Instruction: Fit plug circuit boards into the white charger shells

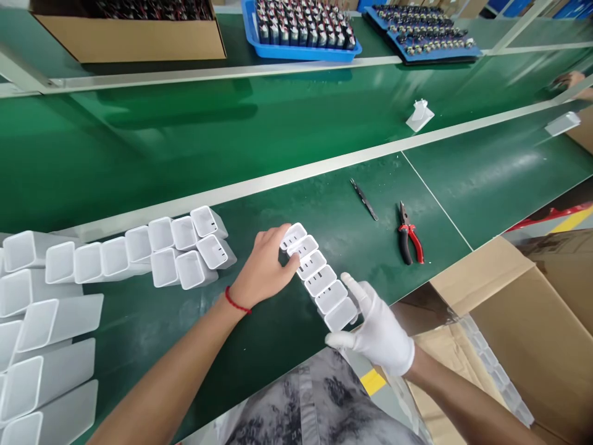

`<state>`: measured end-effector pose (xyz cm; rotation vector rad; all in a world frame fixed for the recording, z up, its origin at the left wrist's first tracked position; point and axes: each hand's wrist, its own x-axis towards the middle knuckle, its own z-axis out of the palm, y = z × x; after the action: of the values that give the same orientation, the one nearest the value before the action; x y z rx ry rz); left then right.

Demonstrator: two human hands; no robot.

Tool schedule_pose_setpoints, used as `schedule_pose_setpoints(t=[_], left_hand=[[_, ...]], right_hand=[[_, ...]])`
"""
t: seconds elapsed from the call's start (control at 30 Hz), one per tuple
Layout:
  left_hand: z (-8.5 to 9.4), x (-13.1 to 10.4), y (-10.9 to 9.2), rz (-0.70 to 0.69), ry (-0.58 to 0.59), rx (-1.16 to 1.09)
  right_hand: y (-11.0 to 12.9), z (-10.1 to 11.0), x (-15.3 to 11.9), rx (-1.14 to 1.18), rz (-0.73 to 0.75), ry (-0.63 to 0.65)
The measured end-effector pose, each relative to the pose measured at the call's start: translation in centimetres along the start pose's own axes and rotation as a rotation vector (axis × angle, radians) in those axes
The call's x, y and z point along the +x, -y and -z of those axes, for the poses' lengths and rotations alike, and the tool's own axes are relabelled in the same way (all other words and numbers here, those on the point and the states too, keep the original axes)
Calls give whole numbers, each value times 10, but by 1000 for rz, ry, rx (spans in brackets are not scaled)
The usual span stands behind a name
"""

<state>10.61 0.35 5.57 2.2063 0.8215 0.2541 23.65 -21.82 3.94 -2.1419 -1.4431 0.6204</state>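
Note:
Several white plastic cases [320, 280], hollow with open ends facing up, form a slanting row in front of me. My left hand [266, 262], bare with a red cord at the wrist, is closed on the far end of this row, its thumb against the side. The near end lies between the thumb and fingers of my right hand [377, 330], which wears a white glove and cups the last case. Small dark slots show inside some cases. To the left, more white cases [113, 256] stand grouped on the green bench [152, 352].
Tweezers [364, 199] and red-black pliers [408, 235] lie right of the row. An open cardboard box [532, 309] holding clear-looking pieces stands below the bench edge. On the shelf are a carton [134, 40], a blue tray [306, 52] and a blue mat [426, 37]. Another person's hand [569, 79] shows far right.

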Motion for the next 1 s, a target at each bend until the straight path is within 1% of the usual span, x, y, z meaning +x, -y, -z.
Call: schedule_pose_setpoints(t=[0.07,0.1,0.13,0.17,0.2,0.23,0.27,0.3,0.33,0.37,0.4,0.43,0.47,0.5,0.53,0.6,0.67,0.7,0.77,0.83,0.87,0.93,1.0], left_hand=[[2,16,-1,-13,72,-19],[5,20,-2,-12,82,-36],[10,20,-5,-9,56,-53],[16,14,-9,-3,1,-73],[23,2,-14,2,-75,-100],[28,-14,-20,8,-168,-127],[32,-34,-26,38,-191,-194],[32,-56,-33,82,-71,-303],[28,-79,-39,135,175,-412],[20,-99,-44,217,420,-502],[8,-116,-48,297,559,-540],[-7,-129,-50,350,576,-542],[-23,-137,-52,383,577,-605],[-40,-140,-52,425,566,-732],[-55,-140,-52,466,530,-884],[-79,-134,-52,540,450,-1134],[-92,-126,-53,585,367,-1263],[-95,-124,-54,597,334,-1289],[-95,-124,-55,614,276,-1304],[-89,-130,-52,630,215,-1273],[-84,-133,-48,637,184,-1239],[-71,-142,-39,642,124,-1142],[-52,-151,-26,641,48,-1009]], right_hand=[[8,-7,-3,-60,-30,-25],[10,-5,-3,-94,-33,-30],[11,1,-2,-125,-24,-30],[10,11,1,-143,-6,-23],[8,24,6,-140,24,-14],[5,38,14,-115,66,-8],[2,51,26,-70,117,-4],[0,62,41,-12,176,-7],[-2,70,59,41,237,-14],[-3,75,80,83,289,-21],[-2,75,101,119,335,-15],[1,72,121,155,368,2],[4,67,140,196,395,35],[8,60,157,238,413,82],[12,52,170,285,421,135],[17,39,184,367,411,254],[16,30,185,390,376,322],[15,28,182,367,353,314],[9,27,171,275,294,215],[5,30,157,169,221,88],[4,31,149,126,183,48],[5,35,135,70,119,24],[11,37,122,40,81,67]])
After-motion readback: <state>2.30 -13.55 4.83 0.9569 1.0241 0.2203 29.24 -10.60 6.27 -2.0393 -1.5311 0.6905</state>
